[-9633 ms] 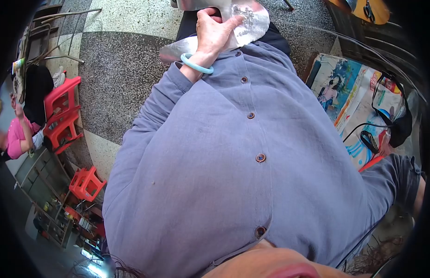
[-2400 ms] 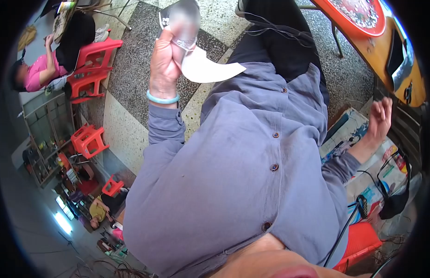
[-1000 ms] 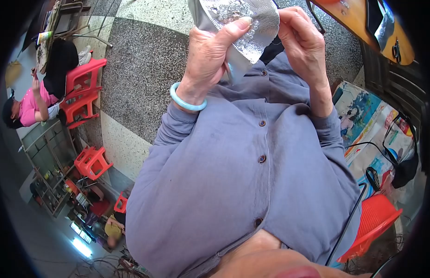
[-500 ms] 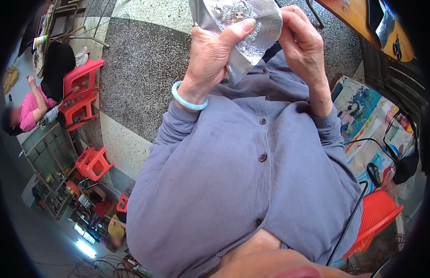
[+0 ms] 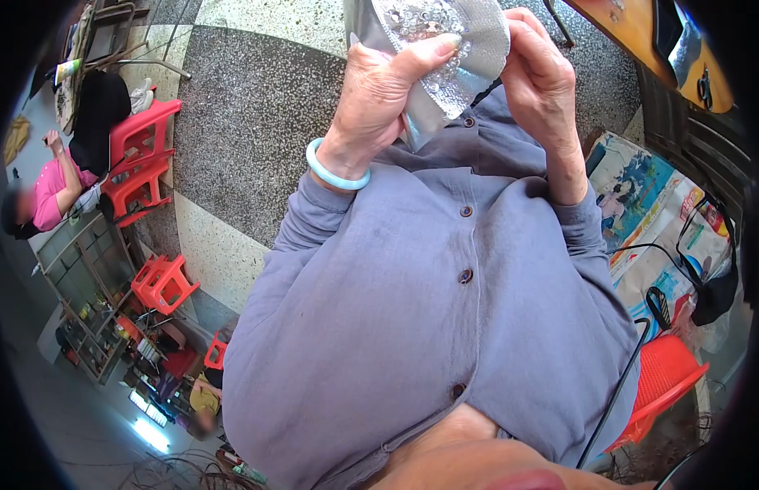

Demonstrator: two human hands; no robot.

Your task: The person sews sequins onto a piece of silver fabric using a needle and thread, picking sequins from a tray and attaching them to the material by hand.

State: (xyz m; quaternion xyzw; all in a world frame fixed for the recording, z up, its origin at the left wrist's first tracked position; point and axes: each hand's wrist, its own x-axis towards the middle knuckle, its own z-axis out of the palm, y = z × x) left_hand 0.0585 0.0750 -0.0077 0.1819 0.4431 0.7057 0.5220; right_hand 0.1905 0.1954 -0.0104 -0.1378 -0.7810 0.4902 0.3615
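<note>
My left hand (image 5: pixel 383 98), with a pale blue bangle (image 5: pixel 337 173) at its wrist, is closed on a piece of shiny silver fabric (image 5: pixel 487 49). The thumb presses flat on the fabric, beside a cluster of clear beads or rhinestones (image 5: pixel 420 18). The fabric curves over the fingers, and its lower corner hangs down past the palm. Close to the fabric's right edge is my right hand (image 5: pixel 539 77), its fingers bent and pinched together. What the fingertips hold, if anything, is too small or hidden to make out.
A wooden table (image 5: pixel 625 33) at the upper right bears scissors (image 5: pixel 705 88) and a dark tray-like item. Printed sheets (image 5: pixel 641 196) and a black strap lie at the right. Red plastic stools (image 5: pixel 163 284) stand on the left, where a person in pink (image 5: pixel 57 192) sits.
Both hands and the silver fabric have shifted slightly to the right. My left hand keeps its grip, and the right fingers stay pinched by the fabric's edge.
</note>
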